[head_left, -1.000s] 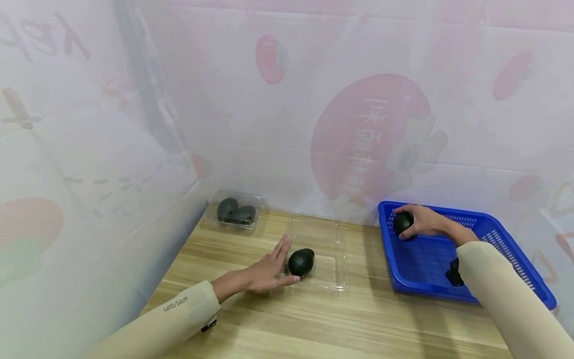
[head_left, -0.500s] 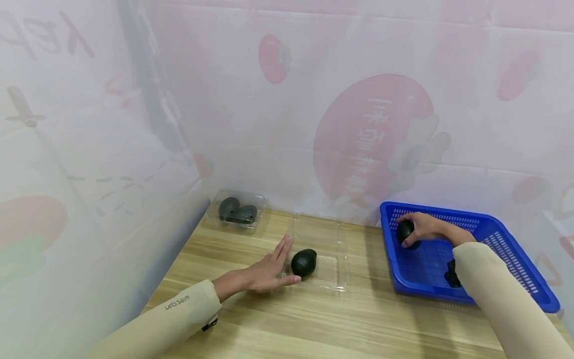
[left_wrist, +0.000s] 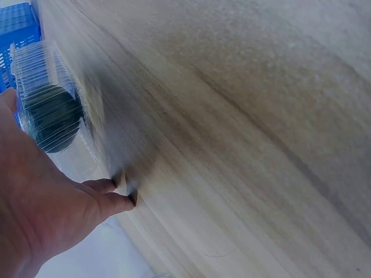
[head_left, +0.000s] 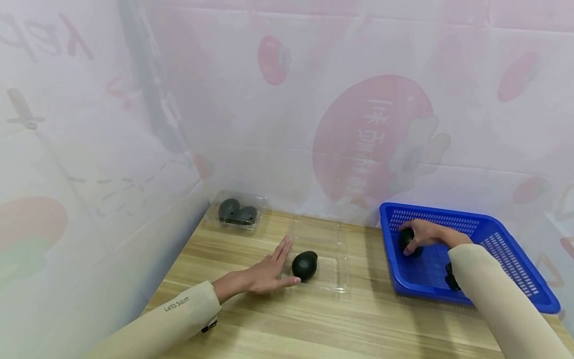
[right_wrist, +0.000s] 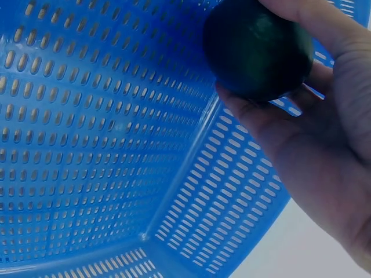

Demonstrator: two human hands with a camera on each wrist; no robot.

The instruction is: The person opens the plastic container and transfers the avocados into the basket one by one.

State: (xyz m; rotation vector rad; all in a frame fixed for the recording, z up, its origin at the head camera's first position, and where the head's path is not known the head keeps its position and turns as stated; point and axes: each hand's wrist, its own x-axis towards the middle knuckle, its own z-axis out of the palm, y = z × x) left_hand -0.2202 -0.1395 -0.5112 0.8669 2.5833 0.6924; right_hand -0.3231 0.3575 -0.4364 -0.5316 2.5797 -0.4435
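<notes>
Desk (head_left: pixel 314 319): wooden top carrying everything shown.
Blue basket (head_left: pixel 502 239): right side; one more dark item lies in it beside the sleeve.
Open clear tray (head_left: pixel 334 271): centre, one avocado (head_left: pixel 305 265) already seated in it, room left.
Closed clear box (head_left: pixel 237 212): far left corner, two avocados inside; judged finished.
Left hand (head_left: pixel 264 274): flat, fingers straight, steadying the tray's left edge.
Right hand (head_left: pixel 426 234): grip closed around a second avocado (right_wrist: pixel 258 49), low inside the basket, not yet moved to the tray.
</notes>
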